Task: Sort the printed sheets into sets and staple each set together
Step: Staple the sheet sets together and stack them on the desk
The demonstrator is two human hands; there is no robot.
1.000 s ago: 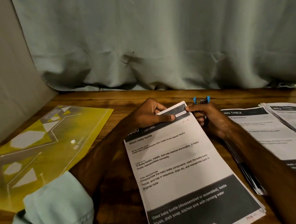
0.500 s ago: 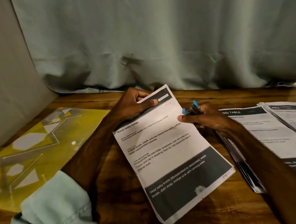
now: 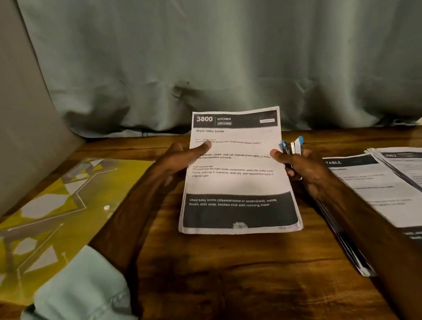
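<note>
- Table [image 3: 228,274]: the loose stacks [image 3: 388,194] lie on it at our right, just beside the right forearm. A sweep of that arm could fan them out and mix the sets.
- Held set [image 3: 237,178]: it stands near upright over the table centre, between both hands. We cannot tell whether a staple is in; if not, the sheets may slide out of register.
- Left hand [image 3: 178,157]: thumb and fingers pinch the set's left edge. A slack pinch could let the back sheets drop.
- Right hand [image 3: 306,168]: it is curled round the stapler [image 3: 292,146], with the thumb touching the set's right edge. This split duty weakens both holds.
- Stapler: a skewed bite could miss sheets.
</note>
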